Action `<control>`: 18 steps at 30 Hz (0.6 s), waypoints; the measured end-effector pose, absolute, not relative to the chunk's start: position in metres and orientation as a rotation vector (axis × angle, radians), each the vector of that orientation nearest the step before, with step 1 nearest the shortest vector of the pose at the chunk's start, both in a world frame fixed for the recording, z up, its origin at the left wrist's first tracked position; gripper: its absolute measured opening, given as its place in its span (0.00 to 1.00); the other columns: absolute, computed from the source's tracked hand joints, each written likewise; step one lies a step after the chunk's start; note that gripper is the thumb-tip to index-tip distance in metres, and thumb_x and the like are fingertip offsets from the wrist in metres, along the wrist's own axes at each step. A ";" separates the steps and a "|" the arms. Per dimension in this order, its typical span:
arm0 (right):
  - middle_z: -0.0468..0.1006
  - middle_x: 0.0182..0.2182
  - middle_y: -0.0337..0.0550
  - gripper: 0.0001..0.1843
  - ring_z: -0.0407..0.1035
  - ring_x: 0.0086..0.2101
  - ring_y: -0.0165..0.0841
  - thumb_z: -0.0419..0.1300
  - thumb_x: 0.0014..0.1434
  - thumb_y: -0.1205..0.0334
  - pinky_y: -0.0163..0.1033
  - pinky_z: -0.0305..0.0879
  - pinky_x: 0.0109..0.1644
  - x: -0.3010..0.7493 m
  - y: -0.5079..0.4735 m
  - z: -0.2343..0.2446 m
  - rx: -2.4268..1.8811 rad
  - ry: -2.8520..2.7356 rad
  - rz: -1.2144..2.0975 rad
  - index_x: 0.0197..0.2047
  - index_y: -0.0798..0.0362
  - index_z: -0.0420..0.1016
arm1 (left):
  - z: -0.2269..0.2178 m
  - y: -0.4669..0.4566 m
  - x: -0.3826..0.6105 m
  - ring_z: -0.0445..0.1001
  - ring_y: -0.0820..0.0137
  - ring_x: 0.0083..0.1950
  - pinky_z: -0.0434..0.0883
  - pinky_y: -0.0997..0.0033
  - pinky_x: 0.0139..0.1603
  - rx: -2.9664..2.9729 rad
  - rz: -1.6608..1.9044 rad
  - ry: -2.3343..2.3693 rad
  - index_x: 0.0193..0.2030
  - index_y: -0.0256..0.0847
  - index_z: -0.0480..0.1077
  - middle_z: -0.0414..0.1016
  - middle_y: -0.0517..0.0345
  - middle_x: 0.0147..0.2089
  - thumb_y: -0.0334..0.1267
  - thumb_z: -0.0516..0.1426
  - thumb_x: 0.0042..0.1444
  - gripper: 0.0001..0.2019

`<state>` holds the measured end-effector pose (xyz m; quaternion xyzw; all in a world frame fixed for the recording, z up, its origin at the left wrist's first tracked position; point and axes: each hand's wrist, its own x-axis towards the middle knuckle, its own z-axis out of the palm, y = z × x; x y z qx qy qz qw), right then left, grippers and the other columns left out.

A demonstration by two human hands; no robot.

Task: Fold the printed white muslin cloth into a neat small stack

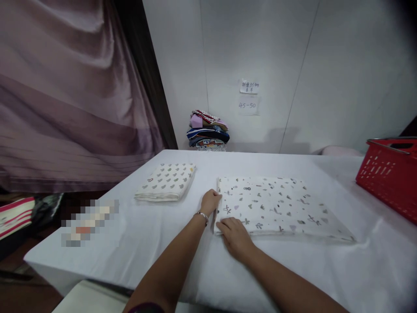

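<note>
A folded white cloth [270,206] printed with small grey-green plants and figures lies flat, its long side running left to right. At its left edge, my left hand [211,201], with a bracelet on the wrist, has its fingers closed on the fabric. My right hand [237,239] grips the near left corner, fingers bent over the top and part of the thumb side hidden. To the left, apart from both hands, rests a second folded white cloth [166,182] with rows of grey-green motifs.
Both cloths lie on a white-covered table [150,234]. A red plastic basket [391,174] stands at the right edge. Behind the table is a stack of folded fabrics [208,130] by the wall. A blurred-out patch [89,224] covers something at the left. A mauve curtain [65,87] hangs there.
</note>
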<state>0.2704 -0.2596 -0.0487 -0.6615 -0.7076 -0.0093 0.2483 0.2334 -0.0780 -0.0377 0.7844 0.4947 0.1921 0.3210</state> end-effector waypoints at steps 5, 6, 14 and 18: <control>0.70 0.41 0.47 0.21 0.60 0.42 0.36 0.52 0.54 0.75 0.40 0.56 0.45 0.270 -0.259 -0.052 -1.804 -1.945 -0.052 0.51 0.53 0.67 | -0.038 -0.072 0.241 0.71 0.70 0.34 0.61 0.74 0.32 2.053 0.488 1.304 0.27 0.38 0.68 0.74 0.57 0.30 0.43 0.60 0.47 0.10; 0.70 0.41 0.47 0.21 0.60 0.42 0.36 0.52 0.54 0.75 0.40 0.56 0.44 0.271 -0.259 -0.052 -1.802 -1.946 -0.055 0.51 0.53 0.67 | -0.038 -0.071 0.242 0.71 0.70 0.33 0.61 0.74 0.31 2.047 0.485 1.303 0.26 0.38 0.68 0.74 0.56 0.29 0.42 0.60 0.46 0.09; 0.70 0.41 0.47 0.21 0.60 0.42 0.36 0.51 0.54 0.75 0.40 0.56 0.44 0.271 -0.260 -0.050 -1.786 -1.947 -0.050 0.50 0.54 0.67 | -0.041 -0.068 0.240 0.70 0.72 0.32 0.61 0.76 0.31 1.994 0.553 1.303 0.27 0.37 0.69 0.75 0.56 0.30 0.38 0.56 0.50 0.06; 0.70 0.41 0.47 0.22 0.60 0.42 0.36 0.51 0.54 0.75 0.40 0.56 0.44 0.270 -0.260 -0.048 -1.795 -1.944 -0.045 0.52 0.53 0.66 | -0.045 -0.068 0.239 0.70 0.73 0.32 0.61 0.76 0.31 1.973 0.566 1.307 0.28 0.37 0.70 0.75 0.55 0.30 0.38 0.56 0.50 0.07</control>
